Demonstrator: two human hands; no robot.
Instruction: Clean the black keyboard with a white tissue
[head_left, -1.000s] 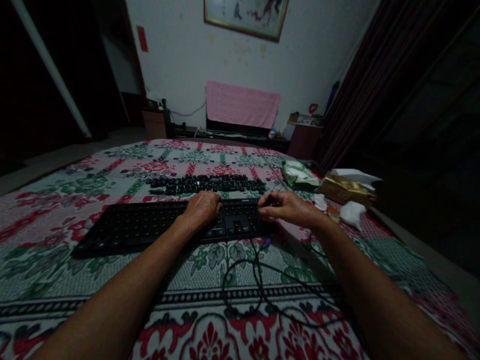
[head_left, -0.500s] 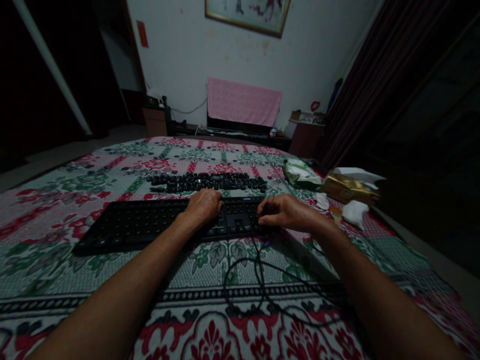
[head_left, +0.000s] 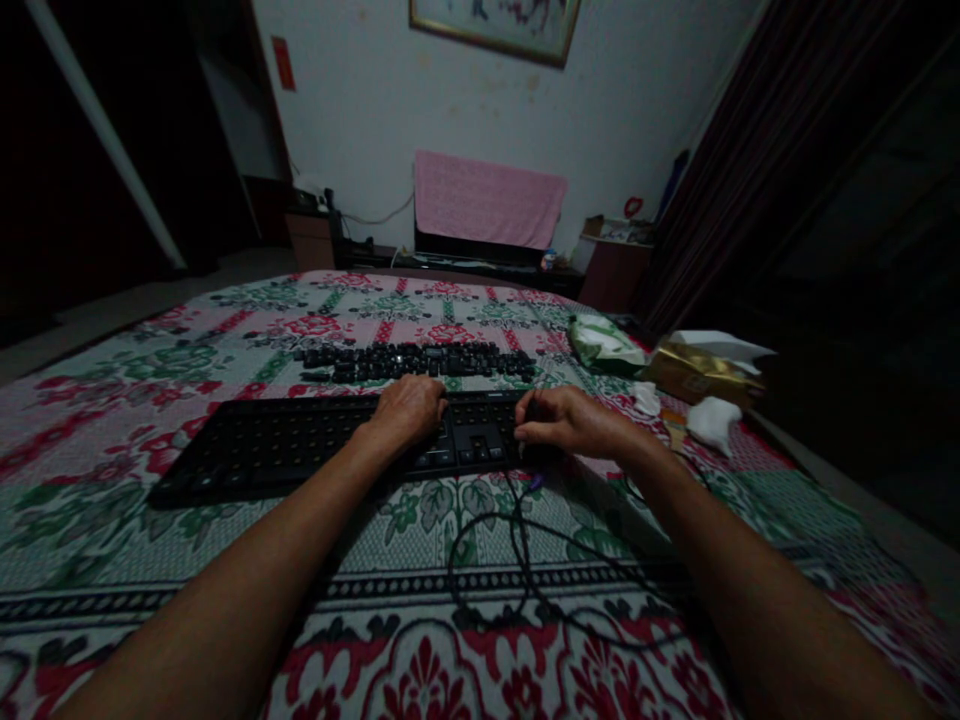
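A black keyboard (head_left: 262, 450) with its keycaps off lies across the patterned cloth, its bare switch posts showing in rows. On its middle rests my left hand (head_left: 409, 408), fingers bent down and pressed against it; the fingertips are partly hidden. Over the keyboard's right end, my right hand (head_left: 570, 418) is closed in a pinch. A slim thing with a small pale tip shows below its fingers, too dim to name. Behind the keyboard, many loose black keycaps (head_left: 442, 360) lie in a long band.
A black cable (head_left: 525, 560) loops on the cloth in front. To the right are a gold tissue box (head_left: 697, 370), a green-white packet (head_left: 604, 343), crumpled white tissue (head_left: 712, 422) and a small brush (head_left: 673, 430). Beyond the cloth, a pink towel (head_left: 487, 198) covers a screen.
My right hand has shifted very slightly, and a pale tip now shows under its fingers. My left hand stays in place on the keyboard.
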